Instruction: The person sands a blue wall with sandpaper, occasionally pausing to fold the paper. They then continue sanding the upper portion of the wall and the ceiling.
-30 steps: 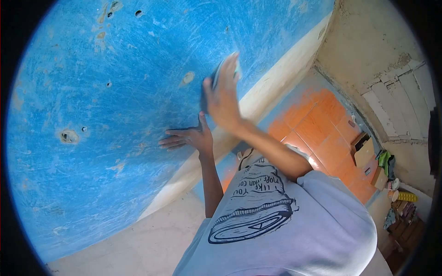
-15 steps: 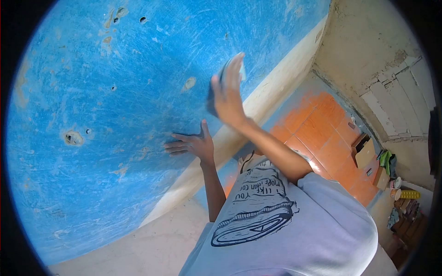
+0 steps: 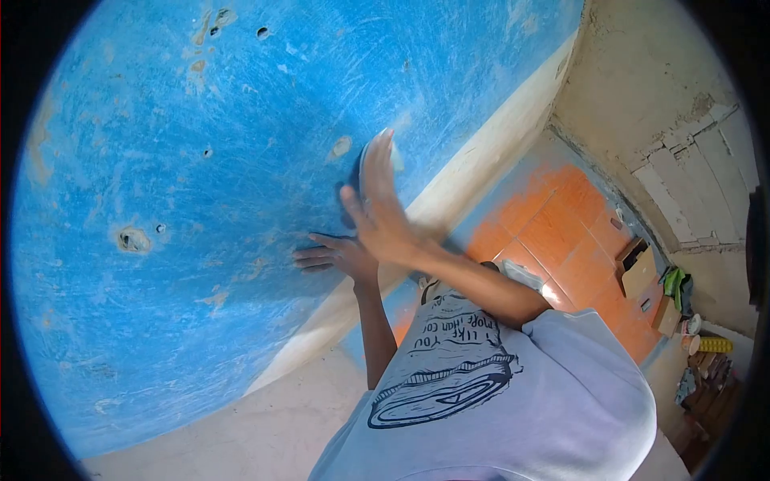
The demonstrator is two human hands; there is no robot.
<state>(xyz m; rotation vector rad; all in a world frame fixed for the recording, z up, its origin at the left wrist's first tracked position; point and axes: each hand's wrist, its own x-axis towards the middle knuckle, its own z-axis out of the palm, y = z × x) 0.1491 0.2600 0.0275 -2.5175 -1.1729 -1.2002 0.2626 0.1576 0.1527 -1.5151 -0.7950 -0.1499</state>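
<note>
A scuffed blue wall (image 3: 200,176) fills the left side of the head view. My right hand (image 3: 385,220) lies against it with fingers extended, pressing a pale, thin sheet (image 3: 396,157) that looks like sandpaper. Only the sheet's edges show past the fingers; the rest is hidden beneath them. Just below, my left hand (image 3: 345,255) rests flat on the blue surface with its fingers spread, holding nothing. The right forearm partly overlaps it in the view. Chipped patches and a hole (image 3: 131,239) mark the wall around both hands.
A cream band (image 3: 457,180) runs along the wall's base, beside the orange tiled floor (image 3: 553,232). An open cardboard box (image 3: 638,272), green cloth (image 3: 678,287) and a yellow item (image 3: 714,344) lie by the right-hand wall (image 3: 642,72).
My right hand has slid down and left along the wall with the pale sheet, closer to my left hand. The left hand stays at nearly the same spot on the wall.
</note>
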